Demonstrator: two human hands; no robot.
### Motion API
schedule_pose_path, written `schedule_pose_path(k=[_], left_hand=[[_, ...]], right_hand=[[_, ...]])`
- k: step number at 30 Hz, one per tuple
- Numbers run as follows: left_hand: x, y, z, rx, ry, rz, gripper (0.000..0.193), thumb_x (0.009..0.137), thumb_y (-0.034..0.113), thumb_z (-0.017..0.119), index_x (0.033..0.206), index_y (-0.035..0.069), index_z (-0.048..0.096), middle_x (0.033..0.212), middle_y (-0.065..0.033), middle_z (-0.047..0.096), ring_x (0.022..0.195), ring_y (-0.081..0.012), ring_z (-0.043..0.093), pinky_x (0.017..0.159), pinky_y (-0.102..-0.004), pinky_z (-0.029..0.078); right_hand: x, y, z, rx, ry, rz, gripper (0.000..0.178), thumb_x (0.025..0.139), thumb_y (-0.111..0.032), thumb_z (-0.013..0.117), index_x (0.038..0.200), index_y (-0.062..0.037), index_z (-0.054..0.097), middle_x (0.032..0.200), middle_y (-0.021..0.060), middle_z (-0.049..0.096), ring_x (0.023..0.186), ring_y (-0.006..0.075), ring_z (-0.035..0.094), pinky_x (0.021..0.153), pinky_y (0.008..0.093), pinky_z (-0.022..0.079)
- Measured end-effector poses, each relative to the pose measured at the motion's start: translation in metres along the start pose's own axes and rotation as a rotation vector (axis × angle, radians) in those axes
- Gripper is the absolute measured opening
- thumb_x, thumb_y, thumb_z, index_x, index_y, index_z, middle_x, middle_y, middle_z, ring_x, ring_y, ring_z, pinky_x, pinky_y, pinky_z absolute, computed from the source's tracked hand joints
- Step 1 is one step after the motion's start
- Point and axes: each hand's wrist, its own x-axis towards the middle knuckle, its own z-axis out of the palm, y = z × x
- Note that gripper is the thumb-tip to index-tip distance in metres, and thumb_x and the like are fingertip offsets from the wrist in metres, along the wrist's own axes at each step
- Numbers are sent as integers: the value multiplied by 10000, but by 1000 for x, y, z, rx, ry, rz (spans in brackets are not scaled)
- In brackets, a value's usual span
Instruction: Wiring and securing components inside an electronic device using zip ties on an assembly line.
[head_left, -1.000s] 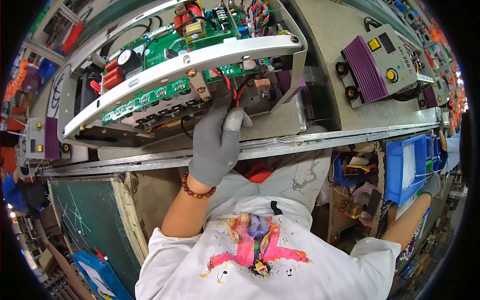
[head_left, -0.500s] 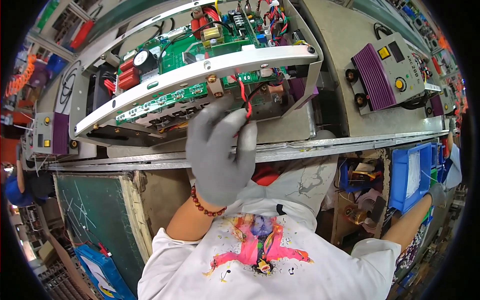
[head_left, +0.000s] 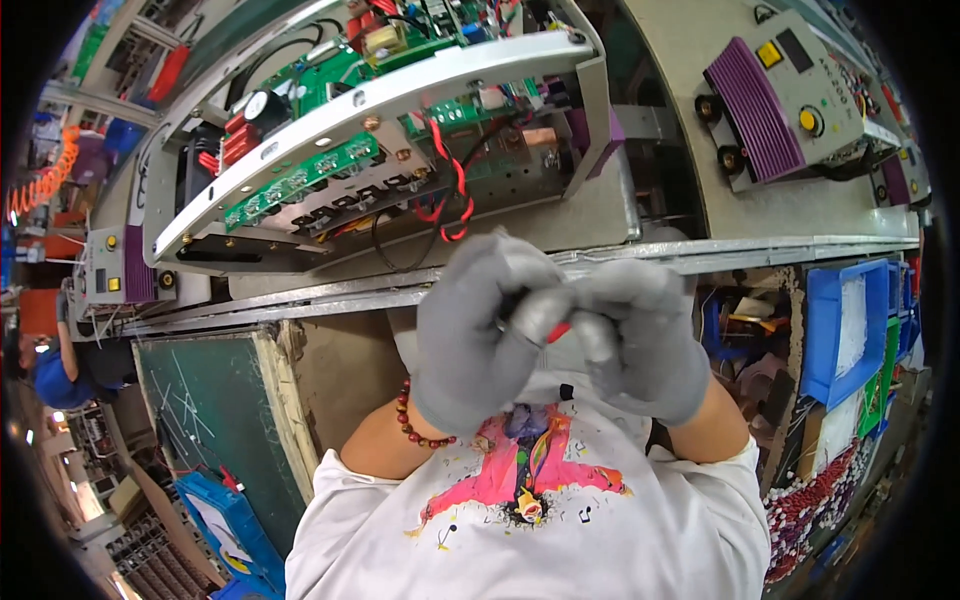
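Note:
My left hand (head_left: 478,335), in a grey glove with a red bead bracelet at the wrist, is curled in front of my chest. My right hand (head_left: 645,345), also in a grey glove, presses against it, fingers closed. Between the fingertips of both hands shows a small red part (head_left: 557,331); most of it is hidden. Above the hands lies an open grey machine chassis (head_left: 590,110) with green circuit boards (head_left: 300,180). Twisted red and black wires (head_left: 452,195) hang from it just above my left hand.
A grey unit with a purple front (head_left: 775,100) sits on the bench at the upper right. Blue bins (head_left: 815,330) stand at the right below the bench edge. A smaller grey unit (head_left: 115,270) is at the left, with a green panel (head_left: 200,400) and a blue crate (head_left: 225,520) below. Another person (head_left: 55,370) works at the far left.
My left hand has drawn back from the wires under the chassis toward my chest. My right hand has come up from the blue bins at the right and joined it.

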Motion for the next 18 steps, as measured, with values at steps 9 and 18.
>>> schedule_pose_path(k=[9,18], left_hand=[[-6,9,-27,176,337,208,200,960,198,628,884,17,592,800,-85,597,697,-180,555,640,-299,460],[-6,12,-42,33,274,293,163,941,132,685,1020,18,599,817,-125,661,668,-241,654,620,-330,526]], right_hand=[[21,-9,-10,-189,-40,86,85,913,-9,643,998,-10,637,815,89,713,702,176,709,651,286,558],[49,-7,-38,117,-221,45,184,905,-73,603,1040,19,687,810,120,657,707,220,619,661,334,482]])
